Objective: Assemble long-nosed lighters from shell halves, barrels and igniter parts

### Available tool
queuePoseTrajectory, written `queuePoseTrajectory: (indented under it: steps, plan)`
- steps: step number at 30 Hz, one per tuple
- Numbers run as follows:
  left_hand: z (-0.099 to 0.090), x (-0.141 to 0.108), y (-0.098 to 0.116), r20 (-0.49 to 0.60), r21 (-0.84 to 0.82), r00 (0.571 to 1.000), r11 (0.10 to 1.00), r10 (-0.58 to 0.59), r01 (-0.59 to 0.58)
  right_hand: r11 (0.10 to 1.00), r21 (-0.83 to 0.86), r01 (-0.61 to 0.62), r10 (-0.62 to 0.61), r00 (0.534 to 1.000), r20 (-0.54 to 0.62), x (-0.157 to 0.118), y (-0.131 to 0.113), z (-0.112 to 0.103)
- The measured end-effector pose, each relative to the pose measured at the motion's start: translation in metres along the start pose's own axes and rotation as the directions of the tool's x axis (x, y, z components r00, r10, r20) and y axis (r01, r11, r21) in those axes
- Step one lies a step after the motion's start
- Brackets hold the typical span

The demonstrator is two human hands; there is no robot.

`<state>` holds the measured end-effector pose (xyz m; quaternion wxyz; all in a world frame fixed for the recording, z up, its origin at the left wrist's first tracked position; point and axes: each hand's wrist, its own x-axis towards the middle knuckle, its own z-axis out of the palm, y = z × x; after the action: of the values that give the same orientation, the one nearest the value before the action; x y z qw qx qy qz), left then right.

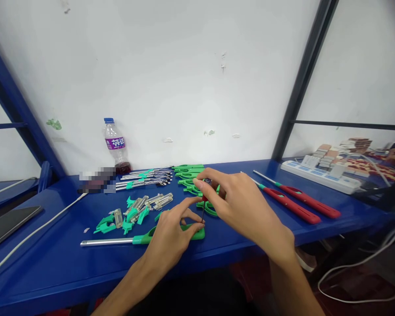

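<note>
So the green lighter (pixel 140 239), the long-necked kind, lies flat along the near edge of the blue worktop (pixel 59 263), metal tube to the left, handle to the right. The person's left hand (pixel 171 232) has its grip closed on the handle, thumb and fingertips pressed in around the right end. The right hand (pixel 240 202) has its grip pinched on a slim screwdriver (pixel 203 210) — held upright, shaft down at that same end. Can't tell if the tip is seated in anything, fingers are in the way.

Handling-wise, the lighter looks light and stiff, probably hard plastic and a bit slick. The solid end of the handle seems the best place to hold; the looped part near the tube would likely flex more, and the tube looks smooth enough to roll. The screwdriver looks light too, best pinched up top so it stays straight.

Just beyond sit loose teal pieces (pixel 105 224) and clear tanks (pixel 163 201), with metal tubes (pixel 141 181) and green shells (pixel 187 170) farther back. Two red lighters (pixel 292 205) lie off to the right — nobody's touching those.
</note>
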<state>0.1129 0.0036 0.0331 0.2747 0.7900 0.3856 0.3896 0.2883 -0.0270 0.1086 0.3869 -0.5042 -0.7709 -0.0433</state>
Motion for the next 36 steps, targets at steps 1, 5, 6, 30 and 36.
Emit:
queuePoseTrajectory:
  steps: [1,5,6,30,36]
  plan:
    - [0.0,0.0,0.0,0.009,0.029,1.0,1.0,-0.011,0.01,1.0,-0.004,-0.005,0.005,1.0,0.006,0.0,0.001,0.0]
    - [0.001,-0.001,-0.002,0.03,0.099,0.999,0.995,-0.018,0.015,1.0,-0.007,-0.025,0.025,0.999,0.029,0.002,0.004,0.001]
    - [0.001,-0.001,-0.002,0.036,0.099,0.999,0.995,-0.011,0.008,1.0,-0.009,-0.027,0.027,0.999,0.033,0.002,0.005,0.001]
    - [-0.001,0.0,0.0,0.044,0.205,0.995,0.974,0.091,-0.098,0.998,0.067,-0.019,0.018,1.0,0.024,0.008,0.01,0.006]
    - [-0.001,0.0,0.001,0.048,0.21,0.994,0.972,0.094,-0.102,0.999,0.018,-0.039,0.039,0.999,0.021,0.011,0.016,0.008]
